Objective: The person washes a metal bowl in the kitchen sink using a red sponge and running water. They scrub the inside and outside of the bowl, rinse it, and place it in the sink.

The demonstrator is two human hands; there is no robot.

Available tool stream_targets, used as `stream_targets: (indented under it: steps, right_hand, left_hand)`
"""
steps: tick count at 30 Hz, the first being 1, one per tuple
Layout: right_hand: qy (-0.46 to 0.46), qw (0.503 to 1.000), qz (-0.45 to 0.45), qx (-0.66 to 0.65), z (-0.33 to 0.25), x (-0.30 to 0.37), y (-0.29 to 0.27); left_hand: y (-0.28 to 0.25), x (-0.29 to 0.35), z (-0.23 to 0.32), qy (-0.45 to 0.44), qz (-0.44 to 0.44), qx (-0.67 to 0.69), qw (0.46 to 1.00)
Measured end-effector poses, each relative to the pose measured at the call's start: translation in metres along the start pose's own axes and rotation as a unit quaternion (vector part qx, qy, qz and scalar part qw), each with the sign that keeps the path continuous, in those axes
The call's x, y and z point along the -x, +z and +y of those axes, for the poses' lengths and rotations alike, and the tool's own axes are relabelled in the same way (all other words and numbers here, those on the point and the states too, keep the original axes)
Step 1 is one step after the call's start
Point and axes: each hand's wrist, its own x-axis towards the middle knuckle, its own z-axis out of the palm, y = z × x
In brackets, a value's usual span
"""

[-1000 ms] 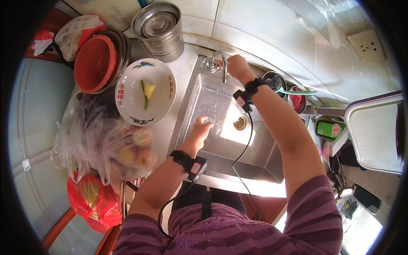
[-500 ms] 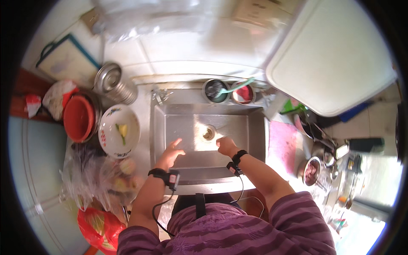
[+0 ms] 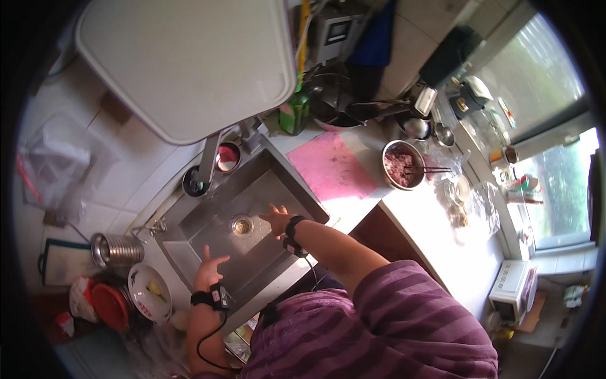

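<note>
Both of my hands hang over a stainless steel sink point(image 3: 265, 246), neither holding anything. My left hand point(image 3: 208, 270) is over the sink's near left part, its thumb and fingers apart. My right hand point(image 3: 276, 222) is just right of the round drain point(image 3: 242, 225), its fingers spread. A dark strap with a small device rings each wrist, and a cable runs from each.
Left of the sink stand a white bowl point(image 3: 148, 309) with pale food and a red basin point(image 3: 110, 306). A pink cloth point(image 3: 331, 165) lies right of it, beside a metal bowl of minced meat point(image 3: 399, 169) with chopsticks. A large pale panel point(image 3: 189, 63) overhangs the back.
The view has swung to the right, bringing the right-hand counter and window into fuller sight. My right hand's fingers, curled before, are now spread. The left hand stays open over the sink.
</note>
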Motion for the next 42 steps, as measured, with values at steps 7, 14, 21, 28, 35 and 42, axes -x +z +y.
stream_targets:
  steps: [7, 14, 21, 28, 35, 42]
  right_hand:
    - [0.000, 0.981, 0.187, -0.050, 0.003, 0.006, -0.004]
    - [-0.171, 0.962, 0.207, 0.056, 0.028, -0.029, 0.018]
    - [-0.255, 0.856, 0.156, 0.423, 0.031, -0.043, 0.001]
    - [-0.247, 0.864, 0.240, 0.368, 0.082, -0.059, -0.021]
    - [-0.354, 0.895, 0.265, 0.059, 0.043, -0.036, -0.024]
    - [-0.238, 0.960, 0.108, 0.100, 0.023, -0.035, -0.038]
  left_hand:
    - [-0.048, -0.094, -0.059, 0.098, 0.018, 0.146, 0.984]
    - [-0.017, -0.008, -0.017, 0.375, 0.006, -0.253, 0.892]
    - [-0.022, -0.051, -0.054, 0.435, 0.126, -0.205, 0.868]
    - [0.033, -0.039, -0.030, 0.243, 0.265, 0.017, 0.933]
    - [0.019, -0.024, -0.021, 0.103, 0.115, 0.033, 0.987]
    - [0.013, -0.023, -0.027, 0.112, 0.150, 0.064, 0.980]
